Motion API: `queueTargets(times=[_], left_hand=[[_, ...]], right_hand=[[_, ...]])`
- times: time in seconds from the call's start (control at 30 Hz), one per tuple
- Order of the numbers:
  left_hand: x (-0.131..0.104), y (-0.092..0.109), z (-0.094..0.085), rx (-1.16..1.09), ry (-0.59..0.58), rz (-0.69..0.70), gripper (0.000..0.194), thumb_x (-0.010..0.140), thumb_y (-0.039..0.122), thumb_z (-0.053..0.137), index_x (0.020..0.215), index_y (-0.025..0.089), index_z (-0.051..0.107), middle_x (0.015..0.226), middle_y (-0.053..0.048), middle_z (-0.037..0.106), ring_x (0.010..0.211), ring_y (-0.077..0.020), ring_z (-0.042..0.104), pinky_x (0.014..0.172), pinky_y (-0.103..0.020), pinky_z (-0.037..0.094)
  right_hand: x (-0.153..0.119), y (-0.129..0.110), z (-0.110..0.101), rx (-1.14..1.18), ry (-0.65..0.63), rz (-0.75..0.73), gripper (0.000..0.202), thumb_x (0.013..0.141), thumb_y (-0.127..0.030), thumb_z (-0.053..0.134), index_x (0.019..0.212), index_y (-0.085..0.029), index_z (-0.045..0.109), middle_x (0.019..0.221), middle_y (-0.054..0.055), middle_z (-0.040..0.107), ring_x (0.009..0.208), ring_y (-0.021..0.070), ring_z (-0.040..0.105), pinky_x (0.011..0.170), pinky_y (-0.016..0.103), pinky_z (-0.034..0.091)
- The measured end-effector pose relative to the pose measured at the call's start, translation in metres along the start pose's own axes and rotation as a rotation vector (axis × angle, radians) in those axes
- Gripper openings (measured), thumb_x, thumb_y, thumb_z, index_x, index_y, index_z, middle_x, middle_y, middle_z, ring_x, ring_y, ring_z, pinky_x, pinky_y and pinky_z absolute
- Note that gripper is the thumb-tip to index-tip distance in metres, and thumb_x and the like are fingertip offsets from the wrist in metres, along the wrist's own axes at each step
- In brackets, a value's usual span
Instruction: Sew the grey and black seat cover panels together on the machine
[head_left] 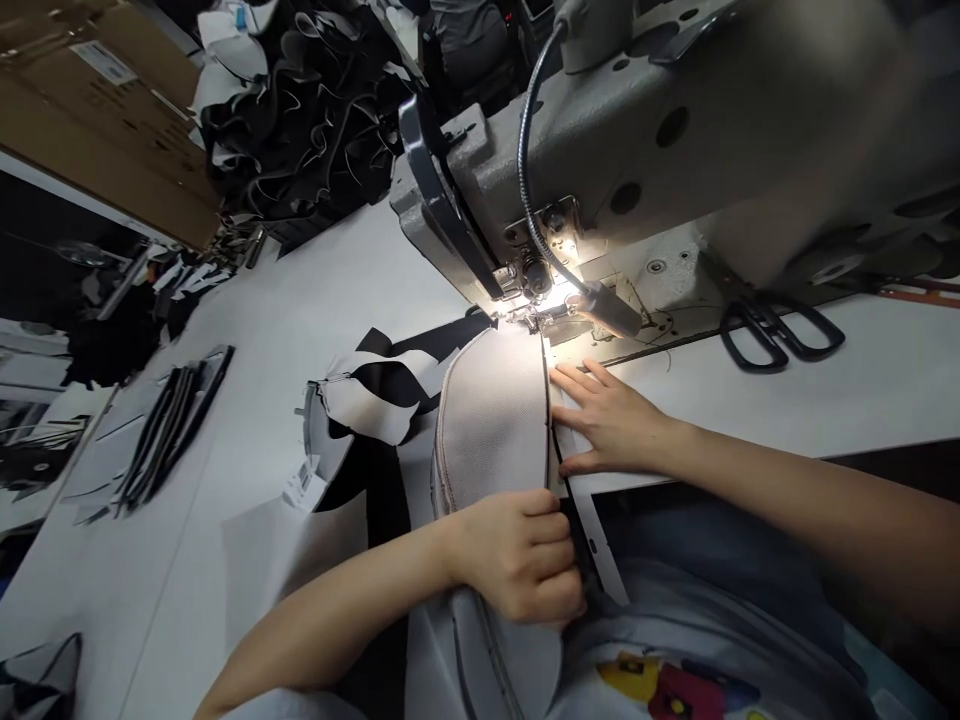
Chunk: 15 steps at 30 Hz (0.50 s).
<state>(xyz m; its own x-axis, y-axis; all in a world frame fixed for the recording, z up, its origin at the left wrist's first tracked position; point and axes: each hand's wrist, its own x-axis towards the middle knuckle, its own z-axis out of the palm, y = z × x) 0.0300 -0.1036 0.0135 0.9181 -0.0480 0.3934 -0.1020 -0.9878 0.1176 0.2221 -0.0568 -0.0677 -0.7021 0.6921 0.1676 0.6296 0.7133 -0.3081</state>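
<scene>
A light grey fabric panel [495, 420] with dark piped edges runs lengthwise toward me from under the lit needle area of a sewing machine [536, 285]. My left hand [517, 555] is closed in a fist on the panel's right edge, its thumb hidden. Spread flat, my right hand [611, 420] rests beside that same edge, close to the needle. Its fingertips touch a white strip [596, 530] that lies along the panel and hangs over the table's front edge.
Black-handled scissors [780, 330] lie right of the machine. Left of the panel are curled grey and black fabric pieces [375, 390]. Farther left sits a stack of dark cut pieces [169, 430]. A big fabric heap [307, 120] and a cardboard box [105, 120] stand at the back.
</scene>
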Motion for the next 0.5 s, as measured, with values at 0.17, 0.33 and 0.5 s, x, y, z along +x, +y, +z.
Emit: queueTargets(times=[0.17,0.33,0.5], left_hand=[[-0.002,-0.055,-0.036,0.382,-0.388,-0.440,0.031,0.094,0.020,0.047,0.121,0.018,0.063,0.136,-0.014,0.057,0.127,-0.0281,0.047,0.103,-0.044,0.040],[-0.020,-0.099,-0.012,0.503,-0.377,-0.957,0.038,0.093,0.030,0.052,0.129,0.022,0.062,0.149,-0.017,0.040,0.133,-0.0367,0.038,0.112,-0.058,0.028],[-0.032,-0.089,0.034,0.500,-0.166,-1.186,0.042,0.095,0.030,0.045,0.132,0.019,0.061,0.140,-0.019,0.046,0.123,-0.0365,0.046,0.105,-0.057,0.036]], right_hand=[[0.006,0.000,0.007,0.003,0.021,0.054,0.081,0.079,-0.060,0.065,0.135,-0.004,0.052,0.146,0.023,0.046,0.141,0.0353,0.033,0.116,0.056,0.015],[0.004,-0.003,0.005,0.015,0.013,0.058,0.082,0.079,-0.061,0.062,0.138,-0.005,0.049,0.147,0.021,0.045,0.141,0.0371,0.032,0.115,0.058,0.014],[0.005,-0.004,0.007,0.018,0.049,0.094,0.076,0.077,-0.053,0.064,0.136,-0.006,0.052,0.146,0.019,0.048,0.140,0.0371,0.033,0.114,0.058,0.016]])
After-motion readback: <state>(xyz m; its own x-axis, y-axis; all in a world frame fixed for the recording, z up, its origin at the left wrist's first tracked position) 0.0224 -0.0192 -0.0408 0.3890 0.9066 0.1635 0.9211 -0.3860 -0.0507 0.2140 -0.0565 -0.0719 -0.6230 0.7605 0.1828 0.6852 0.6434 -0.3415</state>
